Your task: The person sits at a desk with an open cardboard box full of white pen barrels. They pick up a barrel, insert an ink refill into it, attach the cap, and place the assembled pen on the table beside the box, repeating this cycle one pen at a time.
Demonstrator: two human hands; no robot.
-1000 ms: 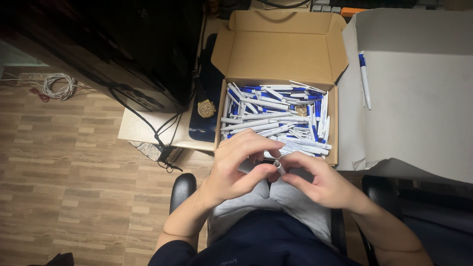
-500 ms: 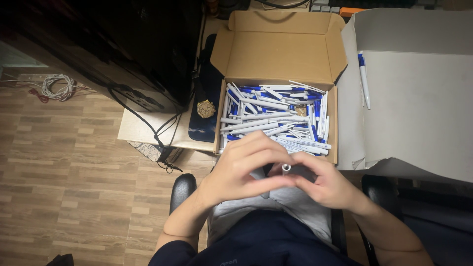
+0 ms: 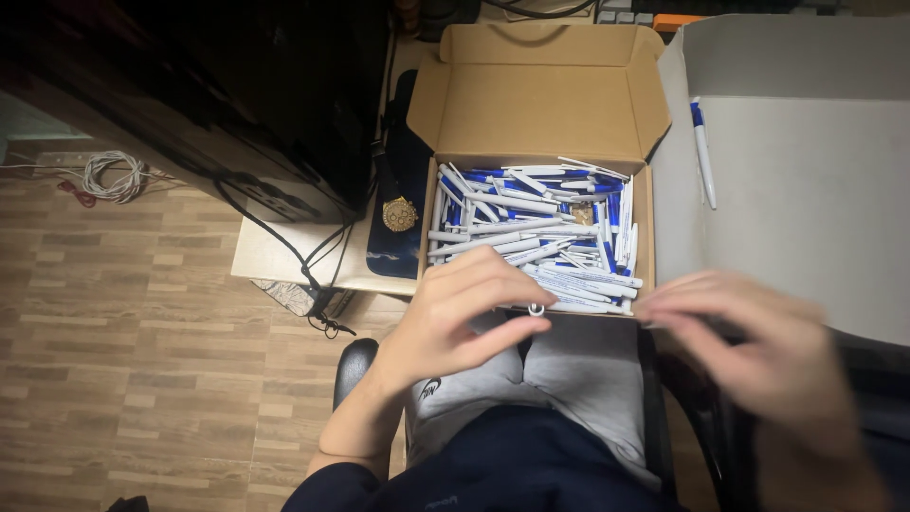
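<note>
Blurred right hand (image 3: 758,351) now apart, probably empty.

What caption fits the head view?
Seated person's left hand pinches a small pen part beside a cardboard box of white-and-blue pens; blurred right hand spreads over the grey bin.

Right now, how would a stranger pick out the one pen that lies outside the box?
Start at the open cardboard box full of white and blue pens. Right of it lies a grey board. The lone pen rests near that board's upper left edge, alone on bare grey, blue end away from the person, while all the others are heaped inside the box.
</note>
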